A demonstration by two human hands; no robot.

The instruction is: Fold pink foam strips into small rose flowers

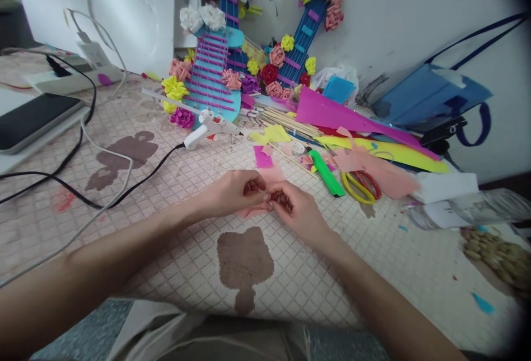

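My left hand (239,192) and my right hand (299,209) meet over the table, thumbs and fingers pinched together tip to tip. A piece of pink paper (254,210) shows at the fingertips and under my left hand; its held edge is mostly hidden. More pink paper (271,174) lies flat just behind my hands, beside a small magenta paper square (263,156). To the right are a green utility knife (326,173) and scissors with yellow and red handles (362,187). Behind my left hand rests a white glue gun (209,129).
Paper-flower-decorated craft pieces (213,76) lean at the back wall. Wooden sticks (286,120) and coloured paper sheets (352,120) are piled at back right. Cables (130,176) cross the left side near a phone (39,120). A blue bag (433,93) stands at far right.
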